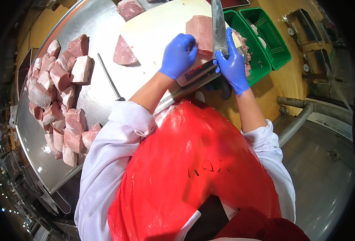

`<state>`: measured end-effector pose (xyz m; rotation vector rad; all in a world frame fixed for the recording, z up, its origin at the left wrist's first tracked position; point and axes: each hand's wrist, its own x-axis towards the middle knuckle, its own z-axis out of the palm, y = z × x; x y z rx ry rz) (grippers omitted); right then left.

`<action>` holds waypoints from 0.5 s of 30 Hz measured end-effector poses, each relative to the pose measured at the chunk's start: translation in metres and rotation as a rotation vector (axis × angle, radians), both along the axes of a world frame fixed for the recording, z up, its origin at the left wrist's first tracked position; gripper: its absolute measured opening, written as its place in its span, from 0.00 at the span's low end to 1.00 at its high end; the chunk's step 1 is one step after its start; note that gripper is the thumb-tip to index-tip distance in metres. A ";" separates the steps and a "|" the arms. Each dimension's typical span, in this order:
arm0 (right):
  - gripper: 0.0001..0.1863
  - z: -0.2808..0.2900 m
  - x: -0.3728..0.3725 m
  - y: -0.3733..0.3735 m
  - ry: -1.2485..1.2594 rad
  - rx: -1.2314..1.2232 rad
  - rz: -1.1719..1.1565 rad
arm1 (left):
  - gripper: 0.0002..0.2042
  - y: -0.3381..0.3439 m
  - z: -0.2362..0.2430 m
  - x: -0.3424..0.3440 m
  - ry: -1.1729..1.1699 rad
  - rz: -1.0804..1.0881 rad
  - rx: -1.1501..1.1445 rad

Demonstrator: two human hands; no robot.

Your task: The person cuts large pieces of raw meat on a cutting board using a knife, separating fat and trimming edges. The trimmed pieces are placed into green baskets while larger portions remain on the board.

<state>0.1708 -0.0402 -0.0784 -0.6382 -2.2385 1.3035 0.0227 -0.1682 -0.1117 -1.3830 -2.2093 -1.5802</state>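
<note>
The near side of the work area is occupied by the operator's red apron (157, 172), beyond which the metal table (57, 172) extends to the left and away. A sharpening steel (108, 76) lies on the table, its dark handle toward the operator. To its left is a pile of meat chunks (59, 74). A unit with a red display (196, 73) sits at the near edge, just right of the left hand (179, 56). The left hand is curled near the large meat block; its inner side is turned from view, so whether its grip is clamped on anything cannot be told. The right hand (232, 66) has its grip closed about the heel of a broad knife (218, 28), blade pointing far, dark handle projecting below the palm. The large meat block (200, 29) rests on the white cutting board (157, 28), left of the blade. A wedge-shaped piece (124, 52) lies by the board's left side. To the right, the nearer green basket (265, 66) contains trimmings (246, 50); a second green basket (281, 48) adjoins it. A further meat piece (130, 9) is at the far side. Status, by judgement: portioning is well advanced, as the pile indicates; the block, wedge and far piece appear to be outstanding.
</note>
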 end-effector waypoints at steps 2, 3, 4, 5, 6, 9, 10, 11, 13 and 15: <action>0.42 0.005 -0.007 -0.003 -0.024 -0.023 0.020 | 0.05 -0.008 -0.005 -0.007 -0.220 0.052 -0.015; 0.41 0.015 -0.010 -0.011 -0.076 -0.061 0.024 | 0.05 -0.012 -0.005 -0.007 -0.304 0.058 0.004; 0.40 0.012 -0.015 -0.011 -0.119 0.059 0.051 | 0.06 -0.014 -0.005 -0.007 -0.388 0.064 0.023; 0.40 0.008 -0.021 -0.008 -0.162 0.178 0.076 | 0.07 -0.016 -0.004 -0.006 -0.399 0.063 0.001; 0.39 0.006 -0.027 -0.009 -0.203 0.299 0.107 | 0.07 -0.017 -0.003 -0.005 -0.401 0.065 -0.005; 0.39 0.011 -0.014 -0.023 -0.368 0.421 0.162 | 0.08 -0.017 -0.003 -0.005 -0.397 0.065 -0.013; 0.39 0.015 -0.005 -0.030 -0.420 0.482 0.192 | 0.08 -0.019 -0.007 -0.009 -0.395 0.074 -0.008; 0.41 0.028 0.009 -0.039 -0.521 0.501 0.246 | 0.08 -0.020 -0.011 -0.012 -0.393 0.082 -0.004; 0.42 0.038 0.047 -0.049 -0.533 0.451 0.331 | 0.08 -0.026 -0.013 -0.018 -0.414 0.109 -0.015; 0.43 0.050 0.086 -0.054 -0.643 0.448 0.429 | 0.08 -0.034 -0.020 -0.025 -0.453 0.158 -0.011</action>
